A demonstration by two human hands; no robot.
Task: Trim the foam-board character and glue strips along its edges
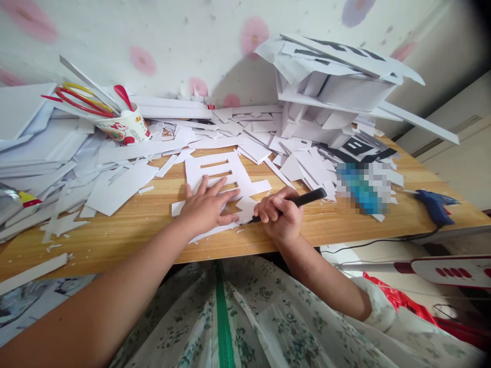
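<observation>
A white foam board piece (220, 174) with rectangular slots cut in it lies flat near the desk's front edge. My left hand (205, 204) presses on it, fingers spread and palm down. To the right, my right hand (280, 212) is closed around a black-handled craft knife (311, 197). The handle's back end points up and to the right, while the dark front end meets the board's lower right edge, close to my left thumb. My fingers hide the middle of the knife, and my left hand covers part of the board.
White offcuts (118, 186) are heaped across the wooden desk (126, 237). A paper cup (125, 128) holds red and yellow-handled scissors. At the back right stands a white board model (333, 94). A blue glue gun (433, 204) lies at the right, its cord trailing off the edge.
</observation>
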